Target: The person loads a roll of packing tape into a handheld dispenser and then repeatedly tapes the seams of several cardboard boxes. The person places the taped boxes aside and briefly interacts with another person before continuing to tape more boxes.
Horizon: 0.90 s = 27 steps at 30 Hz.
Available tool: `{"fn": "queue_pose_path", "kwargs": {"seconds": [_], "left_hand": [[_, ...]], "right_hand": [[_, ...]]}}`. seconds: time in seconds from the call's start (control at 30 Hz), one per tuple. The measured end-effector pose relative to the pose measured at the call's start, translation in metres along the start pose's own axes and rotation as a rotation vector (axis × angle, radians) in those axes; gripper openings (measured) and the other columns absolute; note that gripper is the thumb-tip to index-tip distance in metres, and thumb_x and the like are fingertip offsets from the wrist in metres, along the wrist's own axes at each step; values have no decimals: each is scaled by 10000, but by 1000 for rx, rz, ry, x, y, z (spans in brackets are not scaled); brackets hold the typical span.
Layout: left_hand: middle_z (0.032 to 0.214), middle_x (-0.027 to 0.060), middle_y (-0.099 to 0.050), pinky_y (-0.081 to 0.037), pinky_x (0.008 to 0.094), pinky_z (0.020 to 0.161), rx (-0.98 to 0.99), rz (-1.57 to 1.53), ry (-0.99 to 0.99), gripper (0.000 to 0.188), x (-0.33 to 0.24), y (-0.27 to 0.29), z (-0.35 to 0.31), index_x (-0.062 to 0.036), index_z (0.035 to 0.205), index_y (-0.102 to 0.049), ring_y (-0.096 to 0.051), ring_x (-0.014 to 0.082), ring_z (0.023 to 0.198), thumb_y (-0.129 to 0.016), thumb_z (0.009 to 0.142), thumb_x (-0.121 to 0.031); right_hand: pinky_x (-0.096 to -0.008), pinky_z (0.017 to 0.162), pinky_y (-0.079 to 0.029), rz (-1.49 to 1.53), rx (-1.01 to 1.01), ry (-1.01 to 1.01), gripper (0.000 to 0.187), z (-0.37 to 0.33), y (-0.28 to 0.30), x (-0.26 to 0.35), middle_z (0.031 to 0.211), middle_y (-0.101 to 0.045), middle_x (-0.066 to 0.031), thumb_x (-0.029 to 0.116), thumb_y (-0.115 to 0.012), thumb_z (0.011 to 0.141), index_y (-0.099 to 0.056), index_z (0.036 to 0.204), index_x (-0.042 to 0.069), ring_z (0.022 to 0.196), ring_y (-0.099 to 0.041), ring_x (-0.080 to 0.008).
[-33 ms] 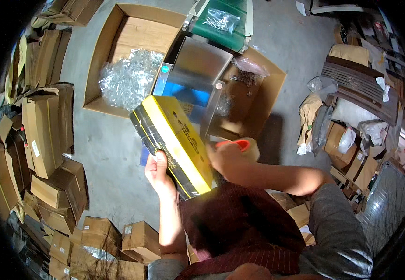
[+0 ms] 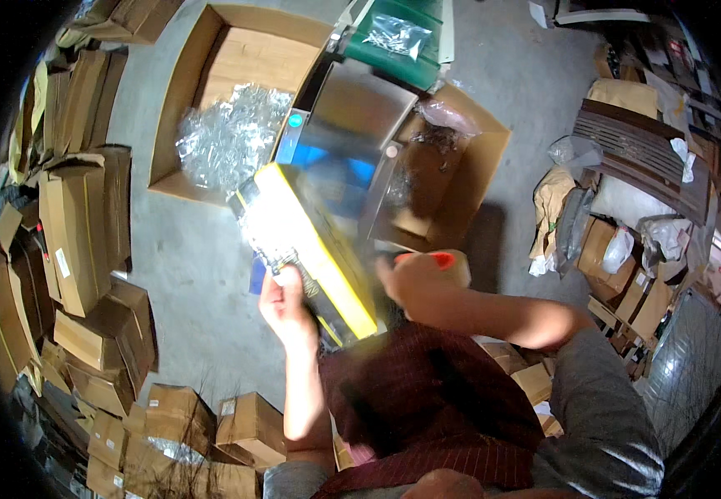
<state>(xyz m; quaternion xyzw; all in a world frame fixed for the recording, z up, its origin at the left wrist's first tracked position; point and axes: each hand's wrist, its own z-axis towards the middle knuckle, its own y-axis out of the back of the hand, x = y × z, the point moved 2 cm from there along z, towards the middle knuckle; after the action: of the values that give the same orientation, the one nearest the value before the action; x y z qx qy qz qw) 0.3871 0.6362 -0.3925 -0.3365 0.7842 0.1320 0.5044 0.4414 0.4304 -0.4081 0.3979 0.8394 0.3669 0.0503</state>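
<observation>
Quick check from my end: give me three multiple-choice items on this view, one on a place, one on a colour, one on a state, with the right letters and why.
1. Where does the clear plastic wrap lie?
A. In the open cardboard box at upper left
B. On the person's lap
C. On the grey floor by the flat boxes

2. What colour is the long box that the hands hold?
A. Red
B. Yellow with dark edges
C. White

3. How does the left hand stand to the long box?
A. Well apart from it
B. Flat on the floor
C. Its grip is on the box's lower left edge

Answers: 1 A, the wrap sits within the walls of the open cardboard box. 2 B, its broad face is yellow. 3 C, the fingers close on that edge, while the right hand is at the box's other side.
</observation>
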Motion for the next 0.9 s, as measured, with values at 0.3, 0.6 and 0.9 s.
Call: {"fn": "queue_pose_path", "kwargs": {"seconds": [0.3, 0.6, 0.9], "left_hand": [[882, 177, -652, -574, 431, 749, 141, 1271, -259, 279, 154, -72, 46, 2, 1115, -572, -673, 340, 842, -566, 966, -235], [1098, 246, -676, -520, 434, 896, 124, 363, 31, 530, 130, -30, 41, 64, 1233, -560, -668, 397, 1010, -568, 997, -411], [850, 32, -650, -513, 285, 607, 570, -775, 649, 366, 127, -9, -5, -68, 932, -655, -598, 98, 728, -587, 993, -422]], "right_hand": [[-485, 828, -527, 210, 51, -247, 818, -33, 80, -51, 1033, -666, -221, 186, -716, 703, -430, 1458, 59, 975, -661, -388], [-439, 810, -548, 303, -267, 170, 751, -39, 92, -52, 1084, -675, -188, 89, -749, 627, -561, 1354, 58, 909, -654, -380], [-383, 864, -540, 293, -210, 294, 653, -25, 113, -12, 1143, -693, -175, 30, -759, 624, -605, 1258, -13, 968, -695, -306]]}}
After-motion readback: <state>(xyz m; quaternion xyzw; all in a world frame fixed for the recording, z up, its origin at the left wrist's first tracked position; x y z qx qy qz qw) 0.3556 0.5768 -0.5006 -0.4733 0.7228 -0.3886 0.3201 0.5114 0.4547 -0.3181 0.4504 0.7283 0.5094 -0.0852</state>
